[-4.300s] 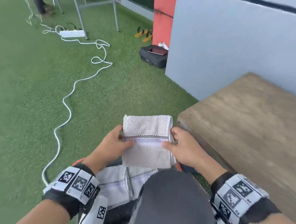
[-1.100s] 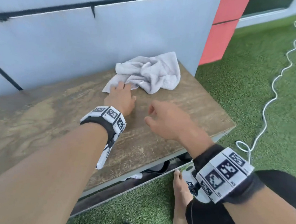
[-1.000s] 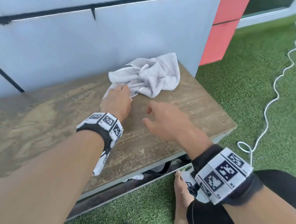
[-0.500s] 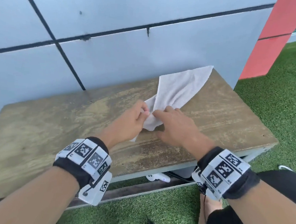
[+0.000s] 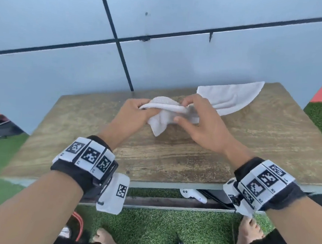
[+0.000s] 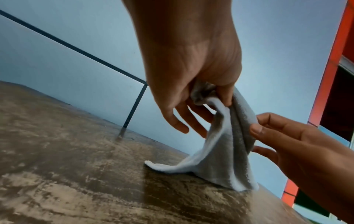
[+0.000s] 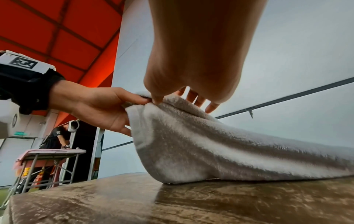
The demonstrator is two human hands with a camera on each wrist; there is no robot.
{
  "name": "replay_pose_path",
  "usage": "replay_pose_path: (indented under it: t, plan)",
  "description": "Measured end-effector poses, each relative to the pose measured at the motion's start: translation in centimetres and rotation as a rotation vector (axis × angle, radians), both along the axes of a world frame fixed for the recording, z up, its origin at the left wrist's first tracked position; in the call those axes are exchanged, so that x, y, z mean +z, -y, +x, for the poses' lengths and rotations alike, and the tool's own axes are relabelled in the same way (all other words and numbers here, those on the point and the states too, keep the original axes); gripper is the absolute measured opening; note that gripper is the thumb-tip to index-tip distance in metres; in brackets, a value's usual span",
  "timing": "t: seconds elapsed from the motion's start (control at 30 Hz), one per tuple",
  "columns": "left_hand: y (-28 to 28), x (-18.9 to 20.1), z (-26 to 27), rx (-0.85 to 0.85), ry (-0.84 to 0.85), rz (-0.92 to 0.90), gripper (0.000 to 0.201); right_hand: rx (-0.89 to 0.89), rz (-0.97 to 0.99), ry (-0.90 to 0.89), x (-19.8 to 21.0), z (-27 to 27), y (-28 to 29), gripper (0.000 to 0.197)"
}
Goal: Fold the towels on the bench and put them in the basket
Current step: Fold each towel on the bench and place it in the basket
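A pale grey towel (image 5: 228,96) lies stretched across the wooden bench (image 5: 173,157) toward its far right corner. Its near end is lifted off the wood. My left hand (image 5: 142,107) pinches the raised edge between thumb and fingers. My right hand (image 5: 183,112) pinches the same edge just to the right, its other fingers spread. In the left wrist view the left hand (image 6: 206,97) holds the towel (image 6: 226,151) bunched, and the right hand (image 6: 258,124) nips a fold. In the right wrist view the right hand (image 7: 172,98) and left hand (image 7: 141,100) meet at the towel (image 7: 210,144) top.
A grey panelled wall (image 5: 179,62) rises right behind the bench. Green turf (image 5: 158,230) lies below, with my bare feet, a curved orange rim (image 5: 79,221) and a white controller (image 5: 193,195) under the bench. A person (image 7: 57,136) leans over a folding table far off.
The crumpled towel was dragged toward me and stretched out. Since half a second ago both hands have lifted its near edge off the bench and drawn slightly apart along it.
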State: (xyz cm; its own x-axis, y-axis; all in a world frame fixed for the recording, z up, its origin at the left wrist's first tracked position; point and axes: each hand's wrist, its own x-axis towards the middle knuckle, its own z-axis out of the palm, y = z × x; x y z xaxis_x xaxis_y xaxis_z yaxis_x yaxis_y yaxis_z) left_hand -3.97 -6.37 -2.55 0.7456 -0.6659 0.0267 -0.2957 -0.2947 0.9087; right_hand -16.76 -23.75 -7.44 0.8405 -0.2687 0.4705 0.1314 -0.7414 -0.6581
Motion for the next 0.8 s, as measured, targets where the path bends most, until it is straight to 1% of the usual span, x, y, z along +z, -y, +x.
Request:
replay_pose_path:
  t: [0.03, 0.07, 0.13, 0.17, 0.23, 0.3, 0.4, 0.5, 0.57, 0.63, 0.7, 0.77, 0.8]
  plan:
    - [-0.2, 0.1, -0.2, -0.035, -0.029, 0.005, 0.01, 0.031, 0.014, -0.013, 0.0, 0.2, -0.3, 0.03]
    - [-0.2, 0.3, -0.7, -0.067, -0.036, 0.025, 0.008, 0.048, 0.014, -0.014, 0.0, 0.4, -0.6, 0.03]
    - [-0.2, 0.6, -0.9, -0.084, -0.002, 0.063, 0.007, 0.04, 0.002, 0.005, -0.1, 0.9, -1.0, 0.014]
    - [-0.1, 0.5, -0.8, -0.049, 0.03, 0.058, 0.011, 0.03, 0.025, 0.013, -0.1, 1.1, -1.0, 0.01]
    - [-0.3, 0.5, -0.1, 0.071, 0.062, 0.014, 0.014, 0.019, 0.098, 0.028, 0.0, 1.3, -0.9, 0.013]
    - [-0.4, 0.5, 0.5, 0.151, 0.053, -0.029, 0.015, 0.004, 0.112, 0.029, 0.2, 1.4, -0.7, 0.014]
    - [-0.8, 0.4, 0.8, 0.173, 0.143, -0.065, 0.02, -0.021, -0.007, -0.011, 0.2, 1.3, -0.2, 0.023]
    - [-1.8, 0.2, 1.9, 0.246, 0.262, -0.083, 0.023, -0.044, -0.167, -0.103, -0.2, 1.2, 0.9, 0.029]
    - [-2.7, -0.1, 2.8, 0.309, 0.341, -0.075, 0.027, -0.088, -0.281, -0.168, -0.6, 1.1, 2.0, 0.025]
    - [-3.6, -0.2, 3.6, 0.381, 0.4, -0.072, 0.028, -0.121, -0.361, -0.244, -0.8, 1.0, 2.9, 0.01]
    - [-4.2, -0.4, 4.4, 0.488, 0.435, -0.058, 0.029, -0.149, -0.365, -0.282, -0.6, 1.0, 3.3, 0.006]
    - [-4.1, -0.8, 5.0, 0.609, 0.452, -0.053, 0.027, -0.166, -0.351, -0.254, -0.5, 0.8, 3.3, 0.016]
    - [-3.9, -0.9, 5.0, 0.663, 0.462, -0.049, 0.021, -0.158, -0.343, -0.235, -0.4, 0.8, 3.2, 0.02]
